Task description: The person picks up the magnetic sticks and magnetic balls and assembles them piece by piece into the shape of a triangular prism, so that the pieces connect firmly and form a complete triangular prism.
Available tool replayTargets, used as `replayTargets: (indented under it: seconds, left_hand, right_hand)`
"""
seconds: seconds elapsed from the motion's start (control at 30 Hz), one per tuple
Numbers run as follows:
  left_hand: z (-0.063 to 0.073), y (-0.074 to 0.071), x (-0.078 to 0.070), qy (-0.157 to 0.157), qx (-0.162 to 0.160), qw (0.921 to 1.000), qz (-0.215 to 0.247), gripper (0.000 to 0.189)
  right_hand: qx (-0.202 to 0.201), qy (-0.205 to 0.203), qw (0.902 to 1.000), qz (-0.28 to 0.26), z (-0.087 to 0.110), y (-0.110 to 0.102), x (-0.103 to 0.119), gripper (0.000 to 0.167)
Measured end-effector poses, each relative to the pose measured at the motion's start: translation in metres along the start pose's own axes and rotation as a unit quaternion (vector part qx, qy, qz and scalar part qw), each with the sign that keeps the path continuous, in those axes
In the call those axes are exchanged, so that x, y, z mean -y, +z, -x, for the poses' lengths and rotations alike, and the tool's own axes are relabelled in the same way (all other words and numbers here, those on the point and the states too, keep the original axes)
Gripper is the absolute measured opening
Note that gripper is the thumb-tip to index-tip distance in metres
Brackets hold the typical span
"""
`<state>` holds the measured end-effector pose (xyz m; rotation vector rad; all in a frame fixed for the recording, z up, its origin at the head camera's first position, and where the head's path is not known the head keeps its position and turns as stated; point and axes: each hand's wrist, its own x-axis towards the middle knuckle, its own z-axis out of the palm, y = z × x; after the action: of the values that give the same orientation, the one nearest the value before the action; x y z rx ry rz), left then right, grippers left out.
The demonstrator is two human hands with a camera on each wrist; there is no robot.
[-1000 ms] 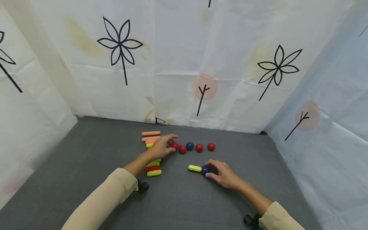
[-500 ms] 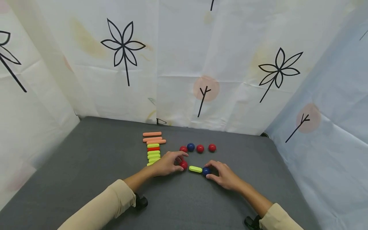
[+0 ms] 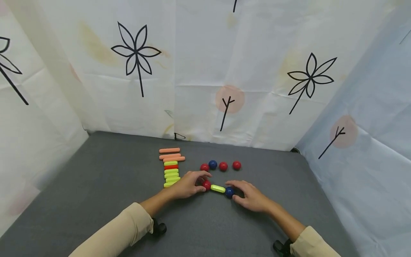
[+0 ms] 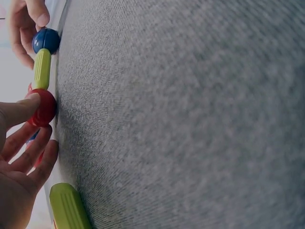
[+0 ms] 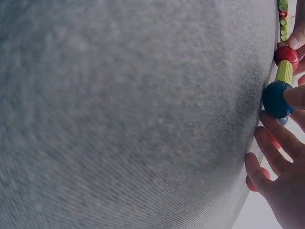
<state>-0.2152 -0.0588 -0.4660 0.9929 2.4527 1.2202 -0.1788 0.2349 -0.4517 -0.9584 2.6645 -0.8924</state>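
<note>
My left hand (image 3: 187, 184) pinches a glossy red ball (image 3: 207, 185) between thumb and fingers, at the left end of a short lime-green ridged rod (image 3: 218, 189). A dark blue ball (image 3: 229, 192) sits at the rod's right end, so ball, rod and ball form one line on the grey table (image 3: 205, 228). In the left wrist view, the rod (image 4: 42, 69) runs straight from the red ball (image 4: 44, 110) to the blue ball (image 4: 46, 41). Beside the blue ball, my right hand (image 3: 250, 196) has its fingers loosely spread, thumb tip right at the ball (image 5: 276, 100).
Behind the hands, a red ball (image 3: 204, 167), a blue ball (image 3: 212, 164) and two more red balls (image 3: 223, 166) lie in a row. Left of them, orange rods (image 3: 169, 150), several lime rods (image 3: 171, 171) and a red rod (image 3: 171, 167) form a column. Patterned cloth (image 3: 192, 71) surrounds the table.
My left hand has brought a red ball from the back row toward me and up against the lime rod's left end. My right fingers have spread away from the blue ball.
</note>
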Motion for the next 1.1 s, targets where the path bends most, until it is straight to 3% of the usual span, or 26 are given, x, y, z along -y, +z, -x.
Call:
replayTargets:
  seconds: [0.23,0.47,0.63,0.77,1.1]
  left_hand:
    - [0.009,-0.009,-0.001,0.014,-0.011,0.9998,0.002,0.048]
    - [0.048,-0.029,0.006,0.022,-0.068,0.9965,-0.044,0.04]
    - [0.073,-0.042,0.018,0.02,-0.063,0.9965,-0.052,0.03]
    - [0.088,-0.049,0.022,0.022,-0.061,0.9944,-0.084,0.028]
    - [0.103,-0.05,0.02,0.019,-0.042,0.9826,-0.18,0.038]
  right_hand:
    - [0.012,-0.012,0.9998,-0.006,0.002,-0.003,0.001,0.038]
    - [0.005,-0.014,0.9999,-0.007,0.007,-0.003,0.002,0.036]
    - [-0.002,-0.002,1.0,-0.002,0.01,-0.002,0.0,0.034]
    - [-0.002,0.017,0.9999,0.001,0.01,-0.001,0.0,0.035]
    - [-0.007,0.028,0.9996,-0.005,0.011,0.003,0.003,0.036]
